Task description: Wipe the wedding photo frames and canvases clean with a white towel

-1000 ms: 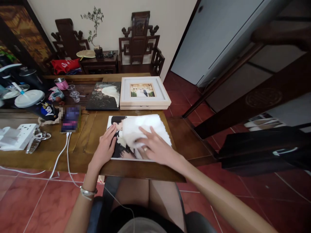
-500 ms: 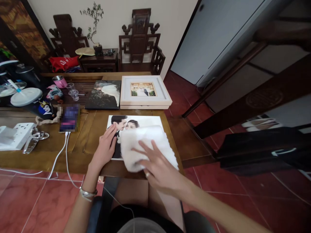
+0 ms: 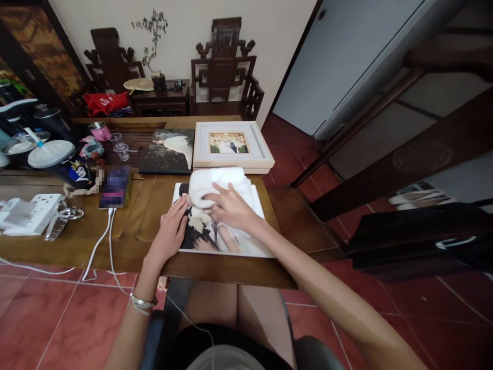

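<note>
A photo panel [image 3: 200, 241] showing a couple lies flat on the wooden table near its front edge. My left hand [image 3: 174, 225] rests on the panel's left side, fingers stretched out and holding nothing. Under my right hand [image 3: 231, 208] is a folded white towel [image 3: 219, 180], pressed onto the upper part of the panel. My right fingers are spread over the towel and grip it against the surface. The towel covers most of the faces in the picture.
Behind the panel sit a pale wooden photo frame [image 3: 233, 144] and a dark photo panel [image 3: 166, 151]. To the left are a phone [image 3: 114, 187] with white cables, a power strip [image 3: 36, 213], a lidded cup [image 3: 57, 159] and a pink cup [image 3: 100, 131]. A wooden chair [image 3: 346, 169] stands right.
My right hand has pushed the towel away from me, from the panel's lower right to its upper part. The panel's lower part now shows. My left hand stays on the left side.
</note>
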`<state>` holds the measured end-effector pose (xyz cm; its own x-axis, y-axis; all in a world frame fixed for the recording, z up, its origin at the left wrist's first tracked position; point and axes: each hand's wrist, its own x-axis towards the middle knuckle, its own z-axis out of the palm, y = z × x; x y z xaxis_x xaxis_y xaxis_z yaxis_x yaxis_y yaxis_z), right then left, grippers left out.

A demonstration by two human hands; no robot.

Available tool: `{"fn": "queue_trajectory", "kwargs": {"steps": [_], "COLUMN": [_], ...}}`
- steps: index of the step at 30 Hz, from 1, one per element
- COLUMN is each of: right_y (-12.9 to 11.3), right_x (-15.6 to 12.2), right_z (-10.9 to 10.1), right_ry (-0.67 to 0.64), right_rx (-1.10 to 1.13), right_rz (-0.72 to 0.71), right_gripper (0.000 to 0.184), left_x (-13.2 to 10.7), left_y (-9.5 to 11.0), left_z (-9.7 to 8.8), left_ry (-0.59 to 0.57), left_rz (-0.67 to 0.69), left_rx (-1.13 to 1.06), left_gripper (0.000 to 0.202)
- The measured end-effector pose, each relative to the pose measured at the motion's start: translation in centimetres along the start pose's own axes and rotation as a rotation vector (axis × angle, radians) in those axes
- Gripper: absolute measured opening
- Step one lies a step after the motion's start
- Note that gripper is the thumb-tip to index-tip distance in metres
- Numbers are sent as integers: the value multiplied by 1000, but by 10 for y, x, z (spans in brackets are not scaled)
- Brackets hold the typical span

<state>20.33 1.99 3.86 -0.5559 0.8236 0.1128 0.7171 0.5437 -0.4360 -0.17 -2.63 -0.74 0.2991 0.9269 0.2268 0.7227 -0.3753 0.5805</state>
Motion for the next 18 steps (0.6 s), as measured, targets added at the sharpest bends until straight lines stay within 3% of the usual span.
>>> {"fn": "queue_trajectory", "kwargs": {"steps": [3, 5, 12, 15, 18], "right_y": [2, -5, -46, -39, -12], "right_x": [12, 0, -99, -124, -126], "right_z": [0, 3, 7, 0, -3], "right_ry": [0, 6, -84, -88, 8], "right_rx": [25, 8, 57, 107, 85], "right_rz": [30, 19, -161, -172, -85], "right_gripper": [48, 48, 45, 45, 43], "left_x": [1, 1, -2, -2, -2], "left_y": [0, 0, 3, 4, 3], "left_z": [0, 0, 0, 0, 0], "left_ry": [2, 0, 1, 6, 1], "left_rz": [-4, -10, -32, -40, -31], "left_rx": [-1, -1, -30, -32, -20], "left_gripper": [47, 47, 48, 48, 48]}}
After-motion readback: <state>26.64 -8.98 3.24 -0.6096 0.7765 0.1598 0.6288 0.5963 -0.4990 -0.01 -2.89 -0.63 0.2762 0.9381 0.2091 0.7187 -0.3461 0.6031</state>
